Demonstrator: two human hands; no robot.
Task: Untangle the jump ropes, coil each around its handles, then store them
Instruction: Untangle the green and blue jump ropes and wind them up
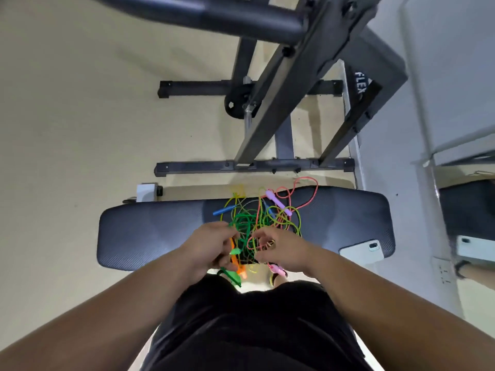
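Person starts freeing a knot of jump ropes (257, 220) at the near edge of a padded bench (150, 236).

At that near edge, the left hand (211, 247) grips an orange handle (239, 265), with a green handle (232, 276) hanging just below. The right hand (278, 247) has curled fingers among coral loops, though it is unclear whether it pinches any, and a pink handle (277, 269) dangles beneath it. The tangle covers the middle of the bench, with a blue handle (223, 210) and a purple handle (278, 202) toward the far edge. A phone (361, 251) lies at the near right corner, and a weight rack (254, 166) stands beyond. The step likely goes best by following one colour from the held handle and lifting loops loose, since pulling tight could lock the knots.
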